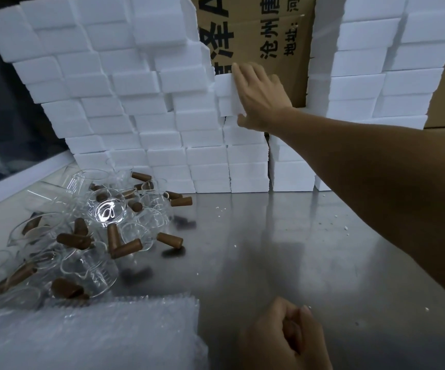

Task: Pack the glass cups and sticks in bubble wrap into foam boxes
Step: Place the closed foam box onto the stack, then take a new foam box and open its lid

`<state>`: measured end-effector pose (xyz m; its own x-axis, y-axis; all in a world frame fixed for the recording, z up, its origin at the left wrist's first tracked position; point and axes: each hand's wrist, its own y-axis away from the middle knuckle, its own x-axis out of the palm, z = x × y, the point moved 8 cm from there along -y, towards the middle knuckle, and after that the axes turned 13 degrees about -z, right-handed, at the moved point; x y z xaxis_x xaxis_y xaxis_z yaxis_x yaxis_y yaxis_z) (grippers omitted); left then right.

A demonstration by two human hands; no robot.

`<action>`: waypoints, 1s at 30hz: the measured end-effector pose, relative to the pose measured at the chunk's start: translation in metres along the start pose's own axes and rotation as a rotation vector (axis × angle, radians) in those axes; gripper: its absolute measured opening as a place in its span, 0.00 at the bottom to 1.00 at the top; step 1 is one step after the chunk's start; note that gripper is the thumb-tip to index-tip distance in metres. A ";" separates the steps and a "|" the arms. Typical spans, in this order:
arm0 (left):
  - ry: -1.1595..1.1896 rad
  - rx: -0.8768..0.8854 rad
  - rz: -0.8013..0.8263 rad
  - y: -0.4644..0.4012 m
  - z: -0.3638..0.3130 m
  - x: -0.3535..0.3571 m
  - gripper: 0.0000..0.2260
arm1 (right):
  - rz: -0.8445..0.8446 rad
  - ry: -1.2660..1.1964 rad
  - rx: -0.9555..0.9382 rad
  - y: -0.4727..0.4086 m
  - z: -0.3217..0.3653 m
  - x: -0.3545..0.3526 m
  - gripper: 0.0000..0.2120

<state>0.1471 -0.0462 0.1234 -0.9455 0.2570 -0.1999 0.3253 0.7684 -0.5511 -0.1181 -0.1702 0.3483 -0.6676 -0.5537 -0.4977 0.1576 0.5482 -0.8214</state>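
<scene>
One foam box (228,96) in the stack is gripped by the right hand (258,97); contents can't be seen. Left hand (283,335) is clenched, nothing held.

White foam boxes (125,84), brown sticks (126,248).

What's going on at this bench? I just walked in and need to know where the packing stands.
A person's right hand grips a white foam box on top of the stacked wall of boxes. The left hand hangs curled over the steel table, holding nothing. Clear glass cups with brown sticks lie unwrapped beside the bubble wrap sheet.
</scene>
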 end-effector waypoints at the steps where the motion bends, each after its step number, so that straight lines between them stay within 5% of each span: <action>1: 0.005 -0.007 0.003 0.000 0.000 0.000 0.07 | -0.007 0.014 0.005 0.000 0.001 0.001 0.46; 8: -0.028 0.036 0.005 -0.003 0.006 0.001 0.12 | -0.033 0.004 0.059 0.004 -0.004 -0.002 0.39; 12: -0.006 -0.120 0.096 -0.004 0.008 0.002 0.09 | -0.082 -0.036 0.088 0.021 -0.011 -0.021 0.41; 19: 0.032 -0.174 0.136 -0.007 0.000 -0.004 0.18 | -0.144 -0.063 0.110 0.060 -0.020 -0.082 0.44; 27: 0.099 -0.249 0.135 -0.003 -0.002 -0.015 0.11 | -0.259 -0.309 0.217 0.148 -0.014 -0.171 0.43; 30: 0.133 -0.236 -0.005 -0.005 -0.012 -0.030 0.07 | -0.274 -0.509 0.317 0.202 -0.011 -0.191 0.42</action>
<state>0.1739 -0.0509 0.1421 -0.9453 0.3160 -0.0808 0.3240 0.8811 -0.3445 0.0336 0.0532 0.2800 -0.2988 -0.9168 -0.2649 0.2895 0.1774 -0.9406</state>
